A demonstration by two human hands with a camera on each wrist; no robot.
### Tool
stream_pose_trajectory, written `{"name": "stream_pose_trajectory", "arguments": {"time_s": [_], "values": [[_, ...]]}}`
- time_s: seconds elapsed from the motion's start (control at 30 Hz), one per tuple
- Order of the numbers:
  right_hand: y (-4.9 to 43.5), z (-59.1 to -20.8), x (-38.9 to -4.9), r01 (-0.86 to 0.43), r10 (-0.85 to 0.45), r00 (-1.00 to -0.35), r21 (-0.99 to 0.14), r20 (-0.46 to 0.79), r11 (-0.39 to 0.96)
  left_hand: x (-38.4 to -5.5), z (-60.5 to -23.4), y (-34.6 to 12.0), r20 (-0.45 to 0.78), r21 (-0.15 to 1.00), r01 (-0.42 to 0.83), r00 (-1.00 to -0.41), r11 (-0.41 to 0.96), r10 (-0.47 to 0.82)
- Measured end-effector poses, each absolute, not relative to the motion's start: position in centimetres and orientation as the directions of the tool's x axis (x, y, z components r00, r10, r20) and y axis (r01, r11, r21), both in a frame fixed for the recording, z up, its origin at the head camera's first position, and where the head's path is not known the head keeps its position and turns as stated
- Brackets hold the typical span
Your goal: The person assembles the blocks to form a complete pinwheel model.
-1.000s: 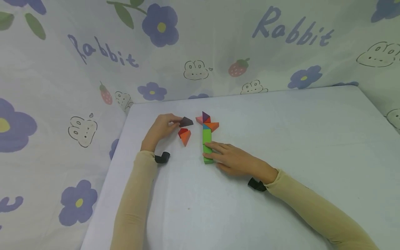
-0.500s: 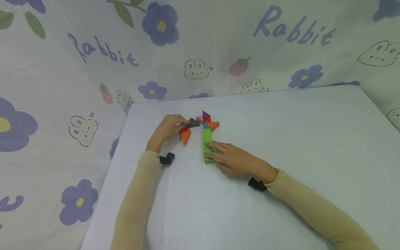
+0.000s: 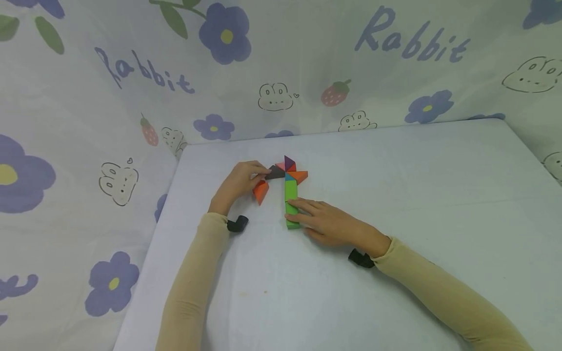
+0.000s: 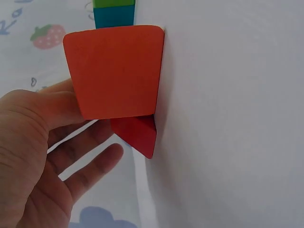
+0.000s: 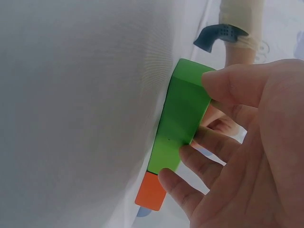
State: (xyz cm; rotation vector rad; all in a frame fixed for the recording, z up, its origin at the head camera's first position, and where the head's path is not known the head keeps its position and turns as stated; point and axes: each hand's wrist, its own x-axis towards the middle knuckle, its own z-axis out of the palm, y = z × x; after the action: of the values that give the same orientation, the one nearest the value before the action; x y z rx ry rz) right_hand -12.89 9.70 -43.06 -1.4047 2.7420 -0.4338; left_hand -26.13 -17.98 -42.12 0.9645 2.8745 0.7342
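Observation:
In the head view my left hand [image 3: 243,179] pinches a dark grey triangular block [image 3: 275,172] by its left end. Its right tip meets a cluster of small blocks: pink [image 3: 280,166], purple [image 3: 289,164], orange [image 3: 300,176] and blue [image 3: 290,177]. Below the blue one, two green blocks [image 3: 291,191] stand end to end in a column. My right hand [image 3: 329,223] rests extended fingers on the lower green block, also seen as a green block [image 5: 178,123] in the right wrist view. In the left wrist view, the dark block is hidden.
Just under my left hand lie an orange block [image 4: 114,71] and a red block [image 4: 137,135], apart from the cluster. A white cloth covers the table [image 3: 417,185]. Behind it hangs a printed curtain [image 3: 307,58]. Each wrist carries a black camera mount [image 3: 361,258].
My left hand has slid the dark grey block rightward until it meets the cluster; that hand now partly covers the loose red block. The right hand has stayed on the green column.

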Motion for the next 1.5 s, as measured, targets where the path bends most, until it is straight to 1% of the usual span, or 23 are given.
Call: {"name": "stream_pose_trajectory", "arguments": {"time_s": [0.27, 0.5, 0.67, 0.93, 1.03, 1.2, 1.33, 1.5], "values": [[9.7, -43.0, -12.9, -0.787, -0.797, -0.597, -0.26, 0.09, 0.56, -26.0, -42.1, -17.7, 0.125, 0.441, 0.571, -0.804, 0.693, 0.582], [9.8, -43.1, -12.9, -0.786, -0.797, -0.598, -0.259, 0.091, 0.56, -25.9, -42.1, -17.5, 0.089, 0.425, 0.55, -0.816, 0.719, 0.572], [9.9, -43.1, -12.9, -0.785, -0.795, -0.6, -0.259, 0.092, 0.562, -25.9, -42.0, -17.4, 0.06, 0.434, 0.537, -0.818, 0.723, 0.572], [9.8, -43.1, -13.0, -0.783, -0.797, -0.598, -0.275, 0.089, 0.557, -26.2, -40.6, -19.6, 0.065, 0.454, 0.491, -0.85, 0.743, 0.522], [9.7, -43.0, -13.1, -0.783, -0.796, -0.597, -0.282, 0.093, 0.554, -26.2, -40.0, -20.5, -0.005, 0.472, 0.465, -0.849, 0.749, 0.529], [9.7, -43.0, -13.1, -0.787, -0.798, -0.593, -0.282, 0.104, 0.548, -26.0, -39.7, -21.2, -0.135, 0.511, 0.426, -0.818, 0.746, 0.559], [9.6, -43.0, -13.2, -0.789, -0.801, -0.59, -0.284, 0.102, 0.545, -26.0, -39.9, -21.5, -0.168, 0.525, 0.403, -0.814, 0.749, 0.556], [9.6, -42.9, -13.2, -0.79, -0.803, -0.587, -0.291, 0.103, 0.54, -26.2, -40.1, -21.9, -0.188, 0.507, 0.347, -0.849, 0.789, 0.494]]}}
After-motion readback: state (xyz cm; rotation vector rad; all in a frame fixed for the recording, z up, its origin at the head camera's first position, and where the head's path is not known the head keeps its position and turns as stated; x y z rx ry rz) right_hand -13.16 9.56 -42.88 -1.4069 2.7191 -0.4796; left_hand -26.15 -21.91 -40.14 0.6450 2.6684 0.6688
